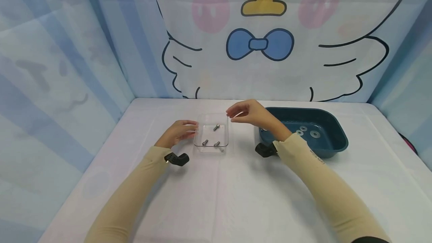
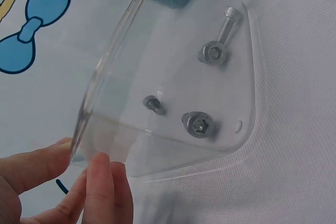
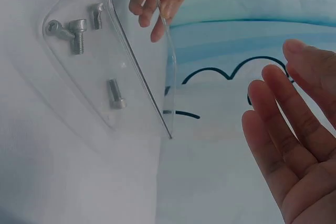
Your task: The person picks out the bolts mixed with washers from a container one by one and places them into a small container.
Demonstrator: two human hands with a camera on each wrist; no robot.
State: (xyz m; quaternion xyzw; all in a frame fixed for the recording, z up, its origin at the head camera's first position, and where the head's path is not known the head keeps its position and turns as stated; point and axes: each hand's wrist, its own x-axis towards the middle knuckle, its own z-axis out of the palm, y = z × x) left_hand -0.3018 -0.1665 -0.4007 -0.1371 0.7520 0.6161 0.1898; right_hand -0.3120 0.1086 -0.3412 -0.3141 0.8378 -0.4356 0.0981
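While left hand tight on one box, four bolts inside, right hand loose.

A cartoon bird faces me from the backdrop, yellow beak above a blue bow tie; pale blue curtains flank the white-covered table

White table, clear box, teal tray atop
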